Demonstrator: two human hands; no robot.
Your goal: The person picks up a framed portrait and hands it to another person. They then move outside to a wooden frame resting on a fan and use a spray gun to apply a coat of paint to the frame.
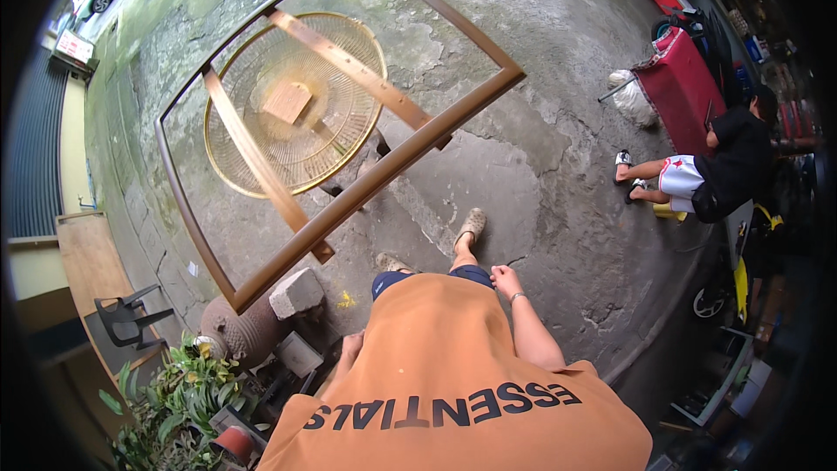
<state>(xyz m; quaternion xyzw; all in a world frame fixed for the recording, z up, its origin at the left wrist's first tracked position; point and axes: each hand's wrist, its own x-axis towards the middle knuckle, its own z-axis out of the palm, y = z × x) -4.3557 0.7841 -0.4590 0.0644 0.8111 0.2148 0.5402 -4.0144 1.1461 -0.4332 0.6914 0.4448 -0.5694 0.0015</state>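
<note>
A brown rectangular frame lies across two wooden slats in front of me. Beneath the slats is a round wire fan grille, stained with brown-gold paint. A small square wooden piece rests at the grille's centre. My right hand hangs beside my right thigh, fingers curled in, and whatever it may hold is not visible. My left hand is down at my left side, partly covered by my orange shirt, its fingers mostly hidden. Both hands are apart from the frame.
A concrete block and a large ribbed pot stand at the left, near leafy plants. A dark plastic chair is farther left. At the right, a person in black sits beside a red-covered table.
</note>
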